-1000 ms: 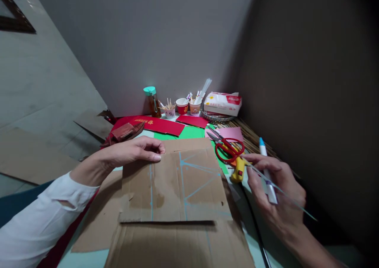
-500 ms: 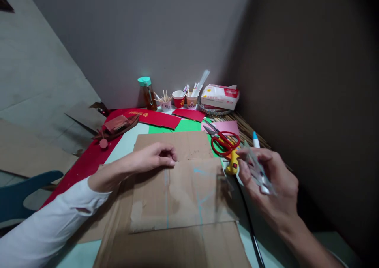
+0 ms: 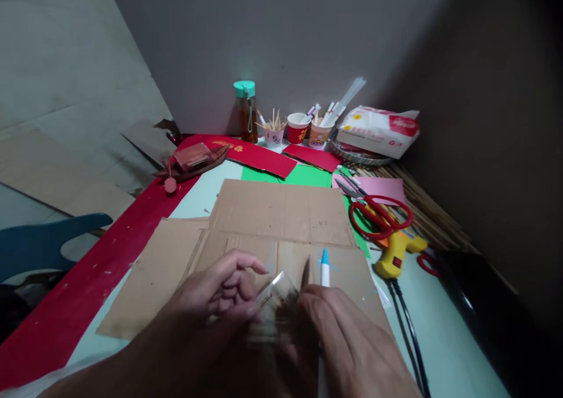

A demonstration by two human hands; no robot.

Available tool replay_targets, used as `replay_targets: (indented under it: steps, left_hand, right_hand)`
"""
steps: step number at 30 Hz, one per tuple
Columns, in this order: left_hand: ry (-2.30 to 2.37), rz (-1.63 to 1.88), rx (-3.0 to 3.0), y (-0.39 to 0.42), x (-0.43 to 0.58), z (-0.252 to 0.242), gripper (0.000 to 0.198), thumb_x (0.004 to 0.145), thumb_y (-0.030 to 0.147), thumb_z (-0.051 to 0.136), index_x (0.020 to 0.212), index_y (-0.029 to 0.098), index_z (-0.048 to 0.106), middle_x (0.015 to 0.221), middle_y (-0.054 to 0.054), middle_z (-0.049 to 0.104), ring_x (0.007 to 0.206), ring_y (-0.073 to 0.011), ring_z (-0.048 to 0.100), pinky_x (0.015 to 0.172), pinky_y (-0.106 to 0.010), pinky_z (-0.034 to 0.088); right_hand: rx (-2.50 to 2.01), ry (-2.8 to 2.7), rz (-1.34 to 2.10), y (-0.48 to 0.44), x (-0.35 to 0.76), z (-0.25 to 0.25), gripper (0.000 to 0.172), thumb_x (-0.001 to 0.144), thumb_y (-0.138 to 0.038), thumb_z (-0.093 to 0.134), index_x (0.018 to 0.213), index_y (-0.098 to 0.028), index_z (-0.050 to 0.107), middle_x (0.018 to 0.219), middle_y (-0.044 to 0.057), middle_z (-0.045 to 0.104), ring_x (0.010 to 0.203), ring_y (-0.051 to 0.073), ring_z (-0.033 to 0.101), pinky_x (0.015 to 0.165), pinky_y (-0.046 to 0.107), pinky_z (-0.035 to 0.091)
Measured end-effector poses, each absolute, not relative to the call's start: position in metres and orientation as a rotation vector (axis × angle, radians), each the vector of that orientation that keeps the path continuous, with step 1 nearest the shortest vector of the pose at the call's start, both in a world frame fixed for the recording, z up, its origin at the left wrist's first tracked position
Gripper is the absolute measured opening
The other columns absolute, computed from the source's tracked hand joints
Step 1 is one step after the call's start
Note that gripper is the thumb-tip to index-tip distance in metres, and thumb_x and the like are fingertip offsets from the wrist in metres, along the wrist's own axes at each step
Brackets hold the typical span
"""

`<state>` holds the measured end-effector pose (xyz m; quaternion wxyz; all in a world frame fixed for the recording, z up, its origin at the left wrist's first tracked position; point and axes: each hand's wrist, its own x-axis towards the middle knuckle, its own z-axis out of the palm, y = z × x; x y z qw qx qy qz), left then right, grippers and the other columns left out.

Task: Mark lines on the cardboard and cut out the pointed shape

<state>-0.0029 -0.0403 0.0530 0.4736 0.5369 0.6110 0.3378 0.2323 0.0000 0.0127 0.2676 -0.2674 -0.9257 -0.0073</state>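
Low over the brown cardboard [image 3: 281, 210], my left hand [image 3: 220, 292] has its thumb and fingers closed at the edge of a clear plastic piece [image 3: 278, 286]. My right hand [image 3: 347, 333] holds a white marker [image 3: 324, 275] with a blue end, pointing away from me. Its fingertips lie close to the clear piece; whether they touch it I cannot tell. A narrow dark pointed shape [image 3: 305, 272] stands beside those fingertips, too unclear to name. Faint blue lines mark the cardboard, partly covered by my hands.
To the right lie red-handled scissors [image 3: 382, 216] and a yellow glue gun [image 3: 398, 254] with a black cord. At the back stand a bottle [image 3: 247, 114], cups [image 3: 298, 129] of sticks and pens, and a tissue pack [image 3: 378, 131]. A model boat [image 3: 193, 162] sits back left.
Both hands have come together nearer to me over the cardboard. The clear piece, earlier in my right hand with the marker, is now at my left fingers. The view has shifted.
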Motion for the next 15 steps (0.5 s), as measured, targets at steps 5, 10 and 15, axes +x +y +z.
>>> replay_targets:
  steps: [5,10,15]
  left_hand:
    - [1.663,0.823,1.549,-0.022,-0.029,0.035,0.014,0.096,0.033,0.057,0.1,0.032,0.071,0.085,0.004,0.072,0.076,-0.0157,0.066,0.067,-0.026,0.049]
    - [1.711,0.766,1.723,-0.013,-0.042,0.027,0.029,0.102,0.028,0.046,0.112,0.039,0.072,0.106,0.005,0.073,0.099,-0.0171,0.068,0.088,-0.029,0.047]
    - [1.648,0.618,1.832,-0.019,-0.05,0.028,0.037,0.105,0.032,0.045,0.133,0.051,0.06,0.1,0.006,0.067,0.09,-0.0139,0.068,0.078,-0.024,0.05]
  right_hand:
    - [-0.601,-2.551,-0.134,0.014,0.232,0.02,0.036,0.107,-0.026,0.043,0.126,-0.01,0.068,0.118,0.011,0.08,0.092,0.029,0.079,0.065,0.037,0.066]
    - [-0.479,-2.67,0.01,0.034,0.234,0.033,0.039,0.108,-0.016,0.036,0.118,-0.012,0.074,0.111,0.006,0.082,0.081,0.023,0.078,0.07,0.037,0.063]
    - [-0.549,-2.63,0.063,0.029,0.237,0.013,0.026,0.106,-0.022,0.052,0.122,-0.016,0.071,0.11,0.003,0.082,0.085,0.023,0.076,0.07,0.036,0.062]
